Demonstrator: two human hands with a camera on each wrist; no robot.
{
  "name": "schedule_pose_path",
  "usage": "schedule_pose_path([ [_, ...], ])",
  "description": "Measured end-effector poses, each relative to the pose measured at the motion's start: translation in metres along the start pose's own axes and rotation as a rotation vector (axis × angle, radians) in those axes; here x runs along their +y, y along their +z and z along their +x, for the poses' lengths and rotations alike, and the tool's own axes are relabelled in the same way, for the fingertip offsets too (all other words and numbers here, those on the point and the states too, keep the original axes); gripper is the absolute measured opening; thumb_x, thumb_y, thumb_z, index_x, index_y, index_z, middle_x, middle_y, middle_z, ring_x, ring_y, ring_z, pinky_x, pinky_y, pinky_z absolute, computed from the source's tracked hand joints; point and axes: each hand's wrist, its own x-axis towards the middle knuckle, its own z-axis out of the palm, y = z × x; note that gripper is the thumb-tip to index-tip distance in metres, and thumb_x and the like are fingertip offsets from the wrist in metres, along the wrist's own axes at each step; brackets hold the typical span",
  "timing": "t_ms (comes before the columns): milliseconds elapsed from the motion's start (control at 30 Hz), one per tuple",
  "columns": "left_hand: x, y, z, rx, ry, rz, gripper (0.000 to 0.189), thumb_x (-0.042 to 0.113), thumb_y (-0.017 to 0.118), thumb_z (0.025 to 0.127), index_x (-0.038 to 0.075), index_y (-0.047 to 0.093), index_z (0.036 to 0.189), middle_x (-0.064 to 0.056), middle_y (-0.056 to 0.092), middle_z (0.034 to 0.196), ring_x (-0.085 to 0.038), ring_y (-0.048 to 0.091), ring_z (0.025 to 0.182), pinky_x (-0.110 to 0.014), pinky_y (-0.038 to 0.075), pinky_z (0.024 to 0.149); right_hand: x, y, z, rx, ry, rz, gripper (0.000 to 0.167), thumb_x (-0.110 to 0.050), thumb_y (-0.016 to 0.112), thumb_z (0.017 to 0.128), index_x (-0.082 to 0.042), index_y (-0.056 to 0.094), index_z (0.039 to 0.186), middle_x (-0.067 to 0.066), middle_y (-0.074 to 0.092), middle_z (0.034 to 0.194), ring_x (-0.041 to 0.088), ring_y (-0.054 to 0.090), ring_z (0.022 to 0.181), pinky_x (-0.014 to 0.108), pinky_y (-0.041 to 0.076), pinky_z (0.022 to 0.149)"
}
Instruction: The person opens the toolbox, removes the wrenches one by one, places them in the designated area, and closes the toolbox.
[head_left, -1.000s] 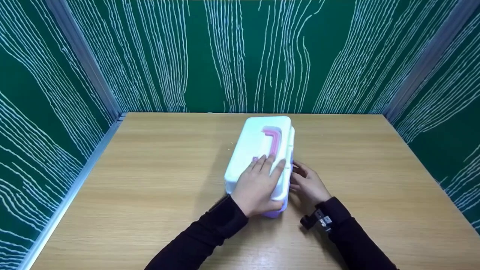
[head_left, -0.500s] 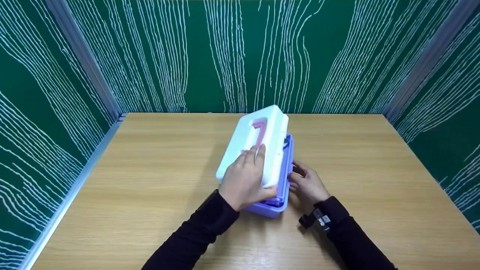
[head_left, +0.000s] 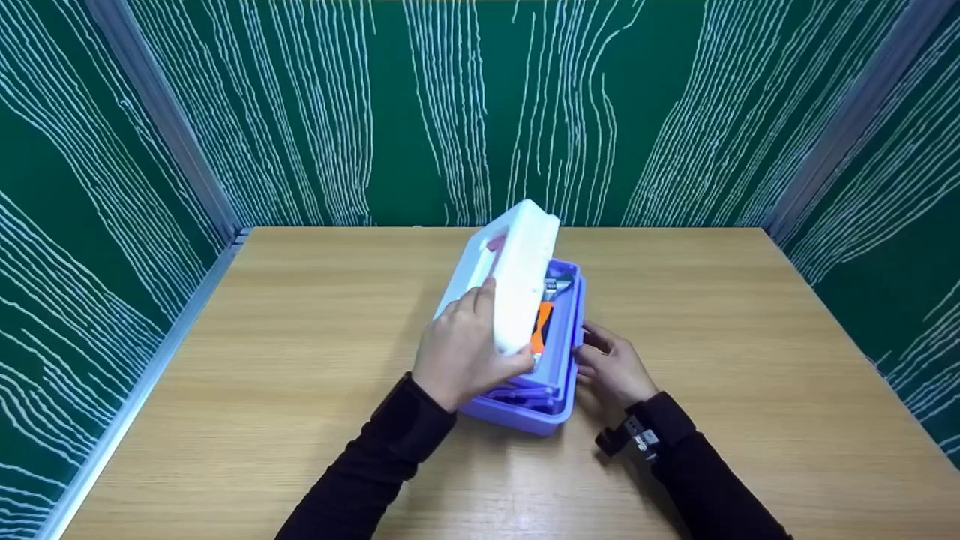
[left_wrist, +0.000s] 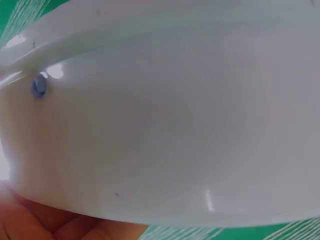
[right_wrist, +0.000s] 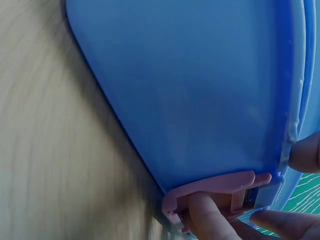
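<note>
A toolbox stands on the table, with a purple-blue base [head_left: 521, 418] and a white lid [head_left: 523, 274] tilted up to the left. My left hand [head_left: 459, 352] grips the lid near its front, thumb at its front edge. Inside the base, an adjustable wrench [head_left: 541, 321] with an orange handle lies in a purple tray [head_left: 556, 352], partly hidden by the lid. At the base's right side, my right hand [head_left: 616, 369] holds the box. In the right wrist view one finger sits in the pink latch [right_wrist: 220, 186], and the thumb [right_wrist: 306, 153] touches the rim.
The box rests on a wood-grain table [head_left: 322, 322]. Green panels [head_left: 390, 112] with white wavy lines surround the table at the back and sides, with grey frame posts [head_left: 161, 112] at the corners. A small camera [head_left: 634, 435] is strapped to the right wrist.
The lid has swung up and left with my left hand, from lying almost flat on the base. The tray and wrench have come into view. The right hand has stayed nearly still.
</note>
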Motion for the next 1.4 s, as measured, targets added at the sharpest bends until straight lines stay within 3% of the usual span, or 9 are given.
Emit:
schedule_pose_path([
  [233,-0.016,-0.011,0.003,-0.017,-0.100,-0.129,0.092,0.055,0.069,0.075,-0.007,0.048,0.139,-0.021,0.068,0.117,-0.025,0.070,0.085,-0.037,0.060,0.070,-0.002,0.000,-0.001,-0.004,0.015,0.017,0.066,-0.007,0.052,0.096,0.004,0.020,0.153,0.031,0.037,0.148,0.009,0.068,0.089,0.025,0.057,0.084],
  [500,-0.034,-0.019,0.004,-0.012,-0.215,-0.341,0.084,0.046,0.072,0.076,0.002,0.047,0.143,-0.016,0.067,0.120,-0.025,0.069,0.092,-0.038,0.060,0.073,-0.001,-0.001,-0.001,-0.001,0.003,0.007,0.066,-0.007,0.052,0.095,0.005,0.021,0.152,0.031,0.039,0.148,0.008,0.067,0.092,0.023,0.057,0.084],
  [700,-0.048,-0.023,-0.002,0.022,-0.261,-0.426,0.074,0.037,0.073,0.077,0.005,0.051,0.139,-0.015,0.069,0.115,-0.026,0.069,0.088,-0.037,0.060,0.068,-0.001,-0.003,-0.002,-0.004,0.005,0.027,0.064,-0.005,0.051,0.094,0.002,0.026,0.152,0.029,0.042,0.145,0.008,0.066,0.094,0.025,0.057,0.085],
  [967,-0.074,-0.027,-0.015,0.026,-0.409,-0.607,0.068,0.035,0.071,0.080,0.007,0.053,0.139,-0.015,0.069,0.113,-0.024,0.069,0.083,-0.033,0.059,0.059,-0.002,-0.003,-0.003,-0.002,-0.026,-0.030,0.061,-0.004,0.049,0.093,0.006,0.030,0.150,0.031,0.046,0.141,0.006,0.065,0.092,0.022,0.057,0.081],
  [1067,-0.086,-0.027,-0.021,0.031,-0.449,-0.640,0.068,0.035,0.070,0.082,0.004,0.052,0.140,-0.019,0.068,0.117,-0.027,0.069,0.088,-0.036,0.060,0.066,-0.001,-0.001,-0.003,0.003,-0.017,-0.058,0.058,-0.005,0.050,0.093,0.008,0.033,0.148,0.032,0.048,0.140,0.008,0.067,0.090,0.022,0.057,0.080],
  [1233,-0.108,-0.024,-0.030,0.011,-0.526,-0.714,0.065,0.033,0.067,0.087,0.002,0.048,0.141,-0.023,0.062,0.129,-0.033,0.064,0.109,-0.045,0.057,0.089,0.000,0.001,-0.003,-0.001,-0.007,-0.077,0.055,-0.007,0.049,0.094,0.010,0.037,0.144,0.033,0.048,0.139,0.012,0.069,0.092,0.022,0.057,0.081],
  [1400,-0.128,-0.018,-0.037,-0.009,-0.604,-0.854,0.056,0.028,0.060,0.094,0.000,0.046,0.140,-0.024,0.062,0.129,-0.034,0.065,0.112,-0.040,0.056,0.090,0.001,0.002,-0.003,-0.012,-0.020,-0.090,0.055,-0.007,0.052,0.094,0.011,0.037,0.144,0.034,0.048,0.139,0.016,0.068,0.096,0.022,0.057,0.080],
])
